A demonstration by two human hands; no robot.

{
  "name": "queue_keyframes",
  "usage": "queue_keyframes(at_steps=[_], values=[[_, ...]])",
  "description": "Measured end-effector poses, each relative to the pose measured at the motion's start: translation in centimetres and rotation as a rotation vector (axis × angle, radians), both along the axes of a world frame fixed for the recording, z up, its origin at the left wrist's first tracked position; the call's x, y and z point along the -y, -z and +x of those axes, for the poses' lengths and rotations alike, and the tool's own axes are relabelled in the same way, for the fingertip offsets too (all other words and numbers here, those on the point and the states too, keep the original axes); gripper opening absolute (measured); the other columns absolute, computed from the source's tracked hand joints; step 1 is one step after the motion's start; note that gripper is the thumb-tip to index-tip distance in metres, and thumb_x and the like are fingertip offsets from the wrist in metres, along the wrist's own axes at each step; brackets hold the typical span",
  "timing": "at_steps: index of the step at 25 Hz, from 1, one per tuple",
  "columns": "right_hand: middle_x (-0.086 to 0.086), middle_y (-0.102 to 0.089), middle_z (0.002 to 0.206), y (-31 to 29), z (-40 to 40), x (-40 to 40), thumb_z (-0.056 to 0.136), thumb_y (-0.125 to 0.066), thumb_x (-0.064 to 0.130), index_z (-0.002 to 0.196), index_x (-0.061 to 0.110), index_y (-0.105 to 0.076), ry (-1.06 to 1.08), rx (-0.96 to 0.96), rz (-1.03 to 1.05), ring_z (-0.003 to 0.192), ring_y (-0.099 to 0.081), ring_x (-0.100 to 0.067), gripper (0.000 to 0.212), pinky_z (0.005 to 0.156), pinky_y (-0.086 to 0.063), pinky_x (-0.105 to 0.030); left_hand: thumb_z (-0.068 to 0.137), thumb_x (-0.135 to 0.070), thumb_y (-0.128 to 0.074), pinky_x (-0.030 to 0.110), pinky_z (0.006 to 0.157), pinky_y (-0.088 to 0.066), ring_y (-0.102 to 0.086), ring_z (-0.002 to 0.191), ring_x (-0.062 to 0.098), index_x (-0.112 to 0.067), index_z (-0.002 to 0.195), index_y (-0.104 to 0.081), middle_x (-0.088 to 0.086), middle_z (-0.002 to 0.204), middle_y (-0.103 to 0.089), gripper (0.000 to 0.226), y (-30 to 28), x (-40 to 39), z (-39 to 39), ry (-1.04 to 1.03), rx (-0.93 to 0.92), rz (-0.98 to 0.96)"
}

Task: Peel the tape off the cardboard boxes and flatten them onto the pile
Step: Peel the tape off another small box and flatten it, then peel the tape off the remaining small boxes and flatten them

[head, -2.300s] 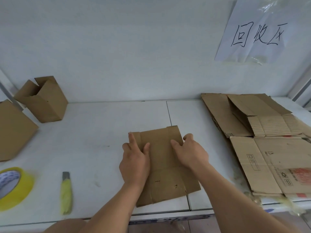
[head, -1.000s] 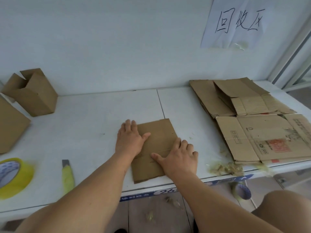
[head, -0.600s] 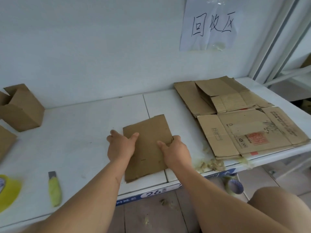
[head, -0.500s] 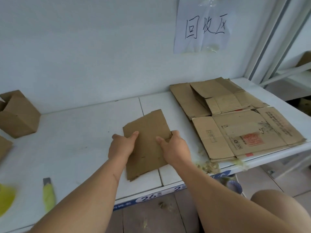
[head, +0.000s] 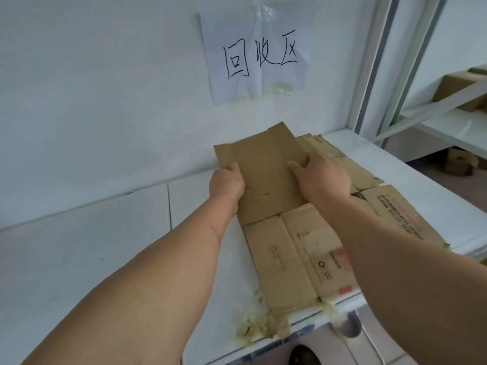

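A small flattened cardboard box [head: 263,169] is held between both hands over the far part of the pile of flattened boxes [head: 297,248] on the right of the white table [head: 105,246]. My left hand [head: 227,181] grips its left edge. My right hand [head: 321,177] grips its right edge, fingers on top. The box tilts slightly, its far end raised toward the wall. Whether its near edge rests on the pile I cannot tell. Under it, printed flattened boxes spread toward the table's front edge.
Crumpled peeled tape [head: 253,325] lies at the front table edge beside the pile. A paper sign [head: 253,56] hangs on the wall behind. A tape roll [head: 347,325] sits below the table edge. Shelving with boxes [head: 458,93] stands at the right.
Both hands pressed the small box flat at the table's middle, then gripped its sides, lifted it and carried it right, over the pile. The view turned right; the open boxes, knife and yellow tape left the frame.
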State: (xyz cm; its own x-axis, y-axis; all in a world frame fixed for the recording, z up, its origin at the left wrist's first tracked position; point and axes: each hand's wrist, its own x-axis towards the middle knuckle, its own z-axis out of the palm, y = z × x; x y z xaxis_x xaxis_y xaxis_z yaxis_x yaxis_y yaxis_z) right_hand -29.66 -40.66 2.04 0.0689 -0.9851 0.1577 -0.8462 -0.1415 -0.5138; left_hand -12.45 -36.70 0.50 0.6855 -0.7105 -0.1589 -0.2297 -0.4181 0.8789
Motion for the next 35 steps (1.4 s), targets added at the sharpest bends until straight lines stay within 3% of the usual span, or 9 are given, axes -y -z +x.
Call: queue_keyframes(at_steps=[2, 4, 10, 14, 18, 22, 28, 31, 35], values=[[0.0, -0.054, 0.08, 0.9, -1.8, 3.7, 0.096, -0.044, 0.056, 0.098, 0.017, -0.051, 0.012, -0.061, -0.004, 0.075, -0.052, -0.023, 0.04, 0.061, -0.039, -0.033, 0.104, -0.044, -0.031, 0.025, 0.059, -0.037, -0.052, 0.076, 0.018, -0.01, 0.085, -0.054, -0.002, 0.084, -0.054, 0.045, 0.8, 3.6, -1.8, 0.027, 0.066, 0.042], [-0.003, -0.058, 0.086, 2.7, -2.9, 6.6, 0.096, -0.045, 0.055, 0.097, 0.016, -0.053, 0.036, -0.098, 0.002, 0.077, -0.053, -0.025, 0.04, 0.063, -0.041, -0.034, 0.103, -0.048, -0.031, 0.027, 0.055, -0.035, -0.049, 0.064, 0.015, -0.014, 0.075, -0.048, 0.0, 0.076, -0.054, 0.046, 2.0, 6.2, -2.8, 0.029, 0.156, 0.121], [-0.011, -0.056, 0.117, 8.9, -3.3, 9.4, 0.095, -0.044, 0.057, 0.111, 0.014, -0.061, 0.046, -0.264, -0.035, 0.108, -0.051, -0.032, 0.05, 0.087, -0.041, -0.043, 0.1, -0.048, -0.038, 0.036, 0.076, -0.048, -0.056, 0.091, 0.023, -0.015, 0.113, -0.052, 0.003, 0.108, -0.06, 0.038, 6.7, 7.9, -3.7, 0.019, 0.408, 0.301], [-0.013, -0.051, 0.13, 10.5, -3.0, 9.1, 0.095, -0.039, 0.063, 0.125, 0.015, -0.058, 0.091, -0.343, 0.009, 0.12, -0.044, -0.034, 0.059, 0.098, -0.035, -0.045, 0.1, -0.05, -0.038, 0.034, 0.07, -0.038, -0.056, 0.107, 0.024, -0.013, 0.122, -0.05, 0.005, 0.119, -0.058, 0.045, 8.7, 7.3, -3.9, 0.059, 0.598, 0.31], [-0.006, -0.055, 0.129, 8.1, -1.2, 8.4, 0.096, -0.046, 0.035, 0.123, 0.018, -0.061, -0.036, -0.412, -0.254, 0.122, -0.045, -0.03, 0.035, 0.105, -0.027, -0.043, 0.1, -0.051, -0.036, 0.034, 0.068, -0.039, -0.058, 0.098, 0.024, -0.015, 0.116, -0.053, 0.004, 0.112, -0.061, 0.044, 7.4, 6.5, -2.9, 0.094, 0.601, 0.255], [-0.008, -0.064, 0.11, 4.9, 4.0, 3.8, 0.094, -0.048, 0.021, 0.104, 0.013, -0.067, -0.313, -0.355, -0.447, 0.105, -0.055, -0.032, 0.023, 0.094, -0.035, -0.041, 0.101, -0.043, -0.034, 0.033, 0.068, -0.043, -0.06, 0.091, 0.025, -0.017, 0.101, -0.061, 0.002, 0.101, -0.063, 0.038, 4.8, -0.1, 1.0, 0.115, 0.835, 0.179], [-0.006, -0.065, 0.082, 5.3, 15.5, -9.3, 0.081, -0.066, 0.016, 0.08, 0.015, -0.068, -0.651, -0.373, -0.444, 0.077, -0.06, -0.031, 0.003, 0.074, -0.045, -0.037, 0.09, -0.023, -0.06, 0.029, 0.047, -0.024, -0.054, 0.061, 0.025, -0.013, 0.076, -0.062, 0.002, 0.072, -0.06, 0.018, 3.1, -16.0, 12.6, 0.241, 1.292, 0.251], [-0.003, -0.064, 0.085, 5.7, 22.2, -15.9, 0.085, -0.062, 0.018, 0.082, 0.016, -0.067, -0.774, -0.365, -0.405, 0.081, -0.06, -0.028, 0.005, 0.074, -0.044, -0.036, 0.08, -0.02, -0.072, 0.027, 0.044, -0.019, -0.049, 0.052, 0.02, -0.015, 0.066, -0.059, 0.0, 0.062, -0.055, 0.02, 2.9, -24.1, 18.6, 0.196, 1.35, 0.382], [0.0, -0.06, 0.104, 5.7, 30.6, -21.8, 0.098, -0.041, 0.021, 0.099, 0.018, -0.061, -0.892, -0.339, -0.389, 0.097, -0.054, -0.023, 0.02, 0.085, -0.039, -0.033, 0.074, -0.014, -0.077, 0.025, 0.042, -0.018, -0.045, 0.047, 0.021, -0.012, 0.062, -0.059, 0.001, 0.057, -0.051, 0.021, 3.3, -31.7, 25.7, 0.057, 1.293, 0.35]])
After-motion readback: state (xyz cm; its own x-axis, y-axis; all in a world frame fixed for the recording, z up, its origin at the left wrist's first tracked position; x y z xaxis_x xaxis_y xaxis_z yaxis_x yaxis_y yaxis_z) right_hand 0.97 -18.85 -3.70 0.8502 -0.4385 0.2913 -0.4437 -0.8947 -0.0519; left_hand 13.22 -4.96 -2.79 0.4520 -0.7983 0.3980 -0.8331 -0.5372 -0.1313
